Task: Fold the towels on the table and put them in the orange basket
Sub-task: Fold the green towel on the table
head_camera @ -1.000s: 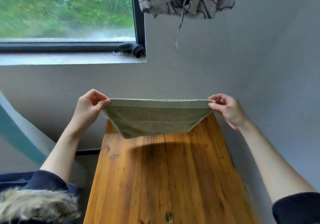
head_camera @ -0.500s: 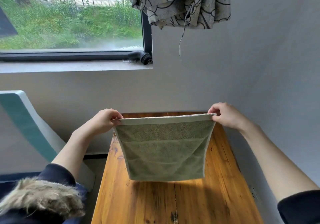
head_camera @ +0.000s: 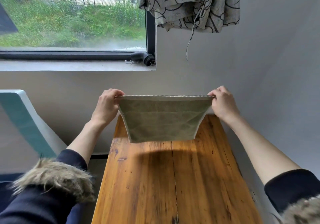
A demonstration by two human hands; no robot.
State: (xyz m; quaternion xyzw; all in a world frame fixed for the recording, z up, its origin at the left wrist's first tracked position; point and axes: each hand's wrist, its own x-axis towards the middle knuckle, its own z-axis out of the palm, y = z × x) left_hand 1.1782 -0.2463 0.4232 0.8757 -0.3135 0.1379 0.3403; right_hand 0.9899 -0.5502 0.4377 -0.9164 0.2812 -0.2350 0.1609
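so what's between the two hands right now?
Only the green towel, stretched taut from left hand to right hand, hanging above the wooden table. Head view.

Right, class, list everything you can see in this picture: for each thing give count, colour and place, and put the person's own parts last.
towel: 1, green, held up over the table's far end
table: 1, orange-brown wood, centre
window: 1, black frame, upper left
curtain: 1, pale with black leaf pattern, bunched at top
black object: 1, on the sill's right end
chair: 1, teal and white, left
left hand: pinches the towel's left top corner
right hand: pinches the right top corner
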